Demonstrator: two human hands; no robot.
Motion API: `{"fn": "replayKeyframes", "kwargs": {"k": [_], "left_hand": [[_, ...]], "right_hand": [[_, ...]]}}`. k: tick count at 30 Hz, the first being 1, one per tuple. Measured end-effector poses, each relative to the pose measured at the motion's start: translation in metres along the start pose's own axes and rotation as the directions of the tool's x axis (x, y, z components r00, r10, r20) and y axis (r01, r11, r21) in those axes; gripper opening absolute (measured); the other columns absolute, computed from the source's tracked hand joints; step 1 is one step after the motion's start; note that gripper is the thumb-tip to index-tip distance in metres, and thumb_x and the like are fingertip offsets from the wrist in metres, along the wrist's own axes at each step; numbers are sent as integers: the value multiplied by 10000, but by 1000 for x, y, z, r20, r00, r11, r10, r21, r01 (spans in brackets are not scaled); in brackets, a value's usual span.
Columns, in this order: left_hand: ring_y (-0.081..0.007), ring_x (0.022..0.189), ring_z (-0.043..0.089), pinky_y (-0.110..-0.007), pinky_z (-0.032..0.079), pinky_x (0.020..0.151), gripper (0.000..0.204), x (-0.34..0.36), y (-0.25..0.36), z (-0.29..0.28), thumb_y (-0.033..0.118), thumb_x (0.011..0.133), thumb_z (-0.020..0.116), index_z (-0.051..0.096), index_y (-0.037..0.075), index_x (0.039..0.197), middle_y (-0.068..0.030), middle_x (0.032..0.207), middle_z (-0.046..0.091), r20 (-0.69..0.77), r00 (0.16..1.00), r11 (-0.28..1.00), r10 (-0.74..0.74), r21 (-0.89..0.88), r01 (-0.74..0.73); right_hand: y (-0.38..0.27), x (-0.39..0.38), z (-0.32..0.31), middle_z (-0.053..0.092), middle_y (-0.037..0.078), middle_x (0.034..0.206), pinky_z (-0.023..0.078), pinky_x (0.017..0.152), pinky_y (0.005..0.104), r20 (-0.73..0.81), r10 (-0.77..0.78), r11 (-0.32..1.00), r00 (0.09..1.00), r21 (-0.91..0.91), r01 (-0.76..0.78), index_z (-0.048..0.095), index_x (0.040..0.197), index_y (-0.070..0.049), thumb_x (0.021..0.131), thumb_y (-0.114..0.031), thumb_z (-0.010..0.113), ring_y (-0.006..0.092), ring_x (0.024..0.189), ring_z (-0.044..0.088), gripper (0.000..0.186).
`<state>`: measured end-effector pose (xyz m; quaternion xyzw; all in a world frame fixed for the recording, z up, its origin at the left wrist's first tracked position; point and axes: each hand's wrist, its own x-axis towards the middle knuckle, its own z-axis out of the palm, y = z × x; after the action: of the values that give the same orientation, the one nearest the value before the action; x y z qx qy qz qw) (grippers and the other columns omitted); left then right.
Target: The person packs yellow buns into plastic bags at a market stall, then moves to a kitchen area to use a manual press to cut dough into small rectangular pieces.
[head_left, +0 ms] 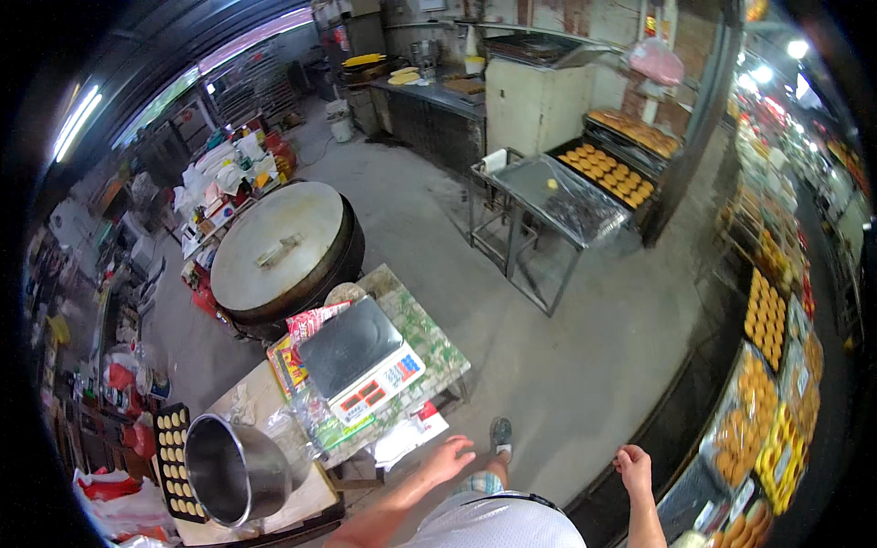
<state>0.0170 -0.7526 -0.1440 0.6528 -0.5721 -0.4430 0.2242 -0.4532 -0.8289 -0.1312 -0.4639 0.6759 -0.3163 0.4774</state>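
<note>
My left hand (448, 458) hangs in the air beside the near corner of a table with a green-patterned top (438, 352). Its fingers are loosely stretched and it holds nothing. Nearest to it is a digital scale (364, 358) with a dark, bare weighing plate. My right hand (632, 468) hangs out to the right over the floor, away from any object. Its fingers are curled in, and nothing shows in them. One of my feet, in a dark shoe (501, 433), is on the floor between the hands.
A large round griddle with a metal lid (279, 239) stands left. A deep steel pot (228, 475) sits near a tray of pale dough rounds (174, 461). Ahead are a metal table (557, 196) and a tray of baked rounds (607, 173). Packed pastries (744, 411) line the right.
</note>
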Motion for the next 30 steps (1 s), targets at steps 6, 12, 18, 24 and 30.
{"fn": "replayKeyframes", "kwargs": {"k": [6,12,18,24,30], "left_hand": [[-358,1264,575,-437,467,1064,445,175,5,-27,347,956,653,635,51,1288,-172,1382,589,-43,999,1000,29,-11,-29],[-361,1319,530,-432,457,1081,447,328,96,-150,327,970,638,599,71,1335,-159,1462,532,-337,922,978,192,-12,-208],[-376,1245,588,-447,489,1032,468,418,46,-221,383,963,630,613,89,1327,-166,1462,534,-487,870,996,-82,-3,92],[-372,1087,663,-445,533,954,459,445,10,-286,378,952,648,630,87,1307,-166,1384,583,-485,746,888,-456,-302,346],[-340,1110,654,-404,539,945,426,517,28,-389,321,940,681,640,72,1283,-148,1370,596,-649,540,844,-536,-421,332]], "right_hand": [[37,132,-5,665,64,784,508,554,336,83,485,867,871,-177,-466,680,1004,9,946,-150,687,173,668,637,169],[-3,235,41,685,75,837,524,608,343,225,643,766,732,-173,-619,677,1066,0,945,-185,681,182,715,649,222],[-89,443,129,704,87,891,540,663,351,373,602,795,706,-366,-484,674,1129,-8,943,-219,675,192,762,661,281],[-235,734,254,723,98,945,556,717,358,817,181,849,548,-411,332,672,1192,-17,942,-254,668,201,809,673,345],[-572,864,530,699,41,949,517,711,289,807,-344,726,479,-95,681,652,1205,12,969,-205,651,137,823,656,321]]}}
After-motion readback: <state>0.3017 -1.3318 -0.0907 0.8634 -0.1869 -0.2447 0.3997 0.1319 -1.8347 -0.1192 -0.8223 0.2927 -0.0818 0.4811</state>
